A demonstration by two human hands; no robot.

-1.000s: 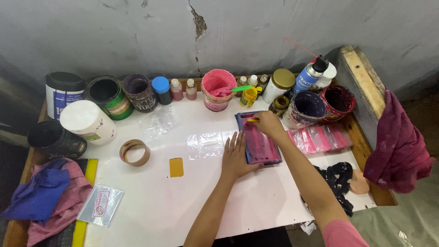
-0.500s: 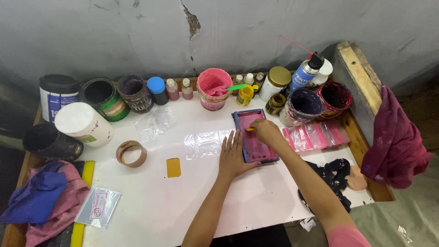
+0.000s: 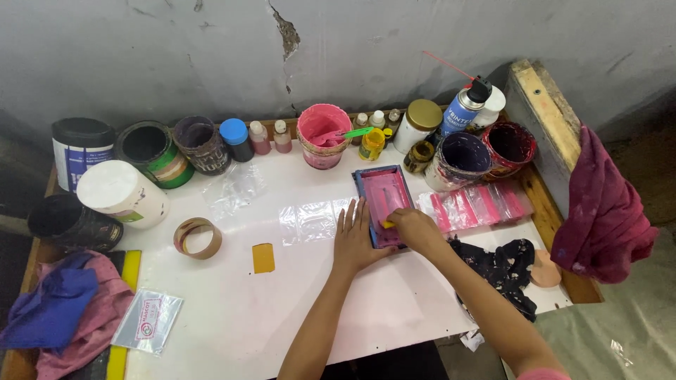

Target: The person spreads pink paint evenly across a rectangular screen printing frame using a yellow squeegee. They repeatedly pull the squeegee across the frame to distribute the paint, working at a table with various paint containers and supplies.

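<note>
The small blue-framed printing screen [image 3: 384, 204] lies flat on the white desk [image 3: 282, 317], in front of the pink ink tub [image 3: 322, 136]. The left hand [image 3: 355, 239] is spread flat with its fingers released, pressing on the near left edge of the frame. The right hand [image 3: 415, 229] is clenched around a small yellow squeegee [image 3: 388, 224] at the near end of the screen, where the mesh is coated with pink ink.

Judging from this, the main risk is the frame sliding: only one flat palm holds it, and the desk top looks glossy, so a firm stroke could shift the screen and smear whatever lies beneath. Wet ink pushed to the near edge could spill over the frame onto the desk or the left fingers. The right forearm passes close to the row of pink-printed clear bags [image 3: 475, 207] just right of the screen and could brush fresh prints.

Behind the screen, against a cracked grey wall [image 3: 282, 42], stand open ink cans, small bottles, a gold-lidded jar [image 3: 421, 123] and a spray can [image 3: 461, 109]. Left of the screen lie clear plastic sheets [image 3: 313, 222], a yellow card [image 3: 263, 257], a tape roll [image 3: 197, 237] and a white tub [image 3: 121, 193]. Rags sit at the far left corner [image 3: 56, 313], a dark stained cloth [image 3: 503, 271] to the right, and a maroon cloth [image 3: 605, 218] hangs over a wooden frame [image 3: 546, 105].
</note>
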